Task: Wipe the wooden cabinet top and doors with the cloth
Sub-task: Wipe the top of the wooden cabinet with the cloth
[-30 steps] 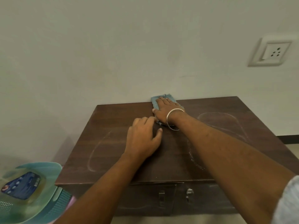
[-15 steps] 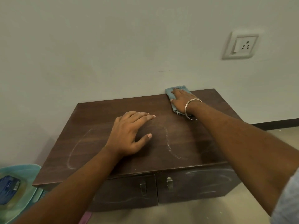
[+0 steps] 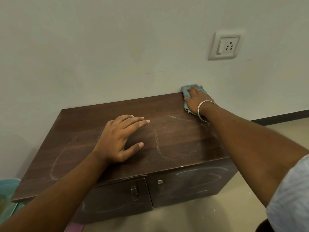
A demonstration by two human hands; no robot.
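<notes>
Nearest the camera, both forearms are entering from the bottom edge; the elbows and upper arms are cut off, and a pale sleeve [image 3: 291,196] is showing at lower right. The cabinet doors [image 3: 189,186] are facing the camera with faint chalky loops on them; their lower edge is dim and the two small handles [image 3: 134,192] are hard to make out in detail. A teal plastic item [image 3: 7,190] is being clipped by the left frame edge; what it is cannot be told.

The left hand [image 3: 119,139] is lying flat on the cabinet top [image 3: 177,141], fingers spread, gripping nothing. Dusty arcs are crossing the wood around it.

Farther back, the right hand [image 3: 197,101], wearing a bangle [image 3: 203,109], is pressing flat on the blue cloth [image 3: 187,97] at the back right corner against the wall [image 3: 117,47]; the hand is hiding most of the cloth. A socket [image 3: 224,46] is sitting on the wall above.

Compared with half a second ago, the cloth and right hand are sitting farther right along the back edge, and the left hand is lying about as before.
</notes>
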